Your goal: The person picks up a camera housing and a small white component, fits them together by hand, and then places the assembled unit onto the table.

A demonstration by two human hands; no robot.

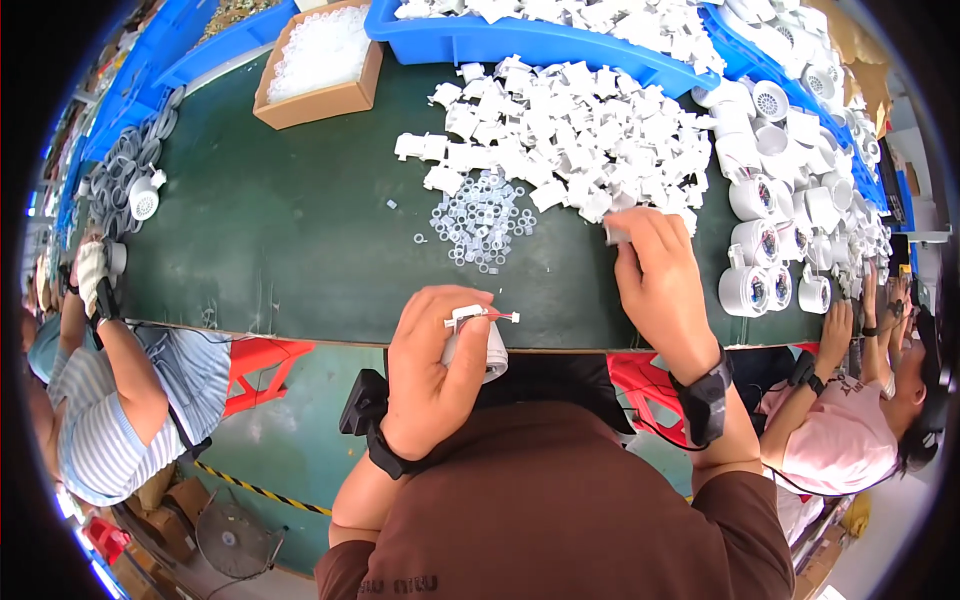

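Note:
Wrapped in my left hand [428,365] is a white cylindrical housing [495,355], held near the table's front edge. From its top a short lead with red wire ends in a small white connector [515,318]. My right hand [657,270] is at the near edge of a heap of white plastic brackets [570,130], thumb and fingers pinched on one white bracket [617,235]. Between the hands and the heap lies a pile of small clear rings [480,222].
A cardboard box of clear parts [320,105] stands at the back left, beside a blue bin [540,45] of white brackets. White round housings [745,290] line the right side. Grey coiled cables [125,180] lie far left. Co-workers sit on both sides.

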